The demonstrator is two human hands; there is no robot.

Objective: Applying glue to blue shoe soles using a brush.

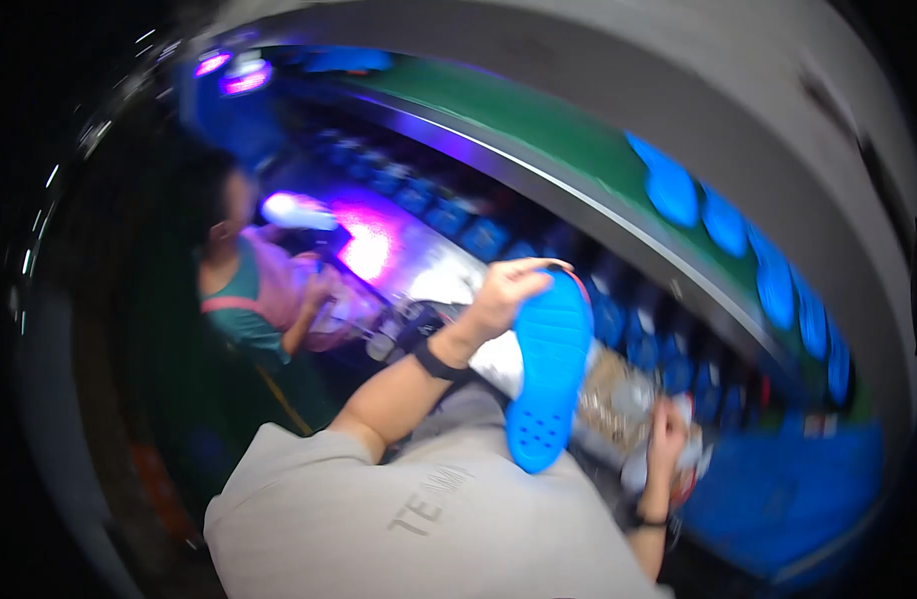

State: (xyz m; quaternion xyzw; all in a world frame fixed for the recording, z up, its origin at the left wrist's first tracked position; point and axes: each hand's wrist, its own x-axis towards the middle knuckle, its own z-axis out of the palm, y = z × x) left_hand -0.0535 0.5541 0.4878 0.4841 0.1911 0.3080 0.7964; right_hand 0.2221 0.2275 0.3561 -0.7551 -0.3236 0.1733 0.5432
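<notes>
My left hand (508, 290) is raised and grips one end of a bright blue shoe sole (550, 374), which hangs down from my fingers with its holed end lowest. A black band (439, 359) is on that wrist. Lower right, my right hand (668, 431) rests with curled fingers against something white and red at the bench edge. Blur hides whether it holds anything. My grey shirt (419, 509) fills the lower middle.
A green conveyor belt (538, 120) curves across the top with several blue soles (670, 186) lying on it. Rows of blue trays (483, 238) sit below it. A person in a teal and pink top (249, 295) works at the left under purple light (364, 245).
</notes>
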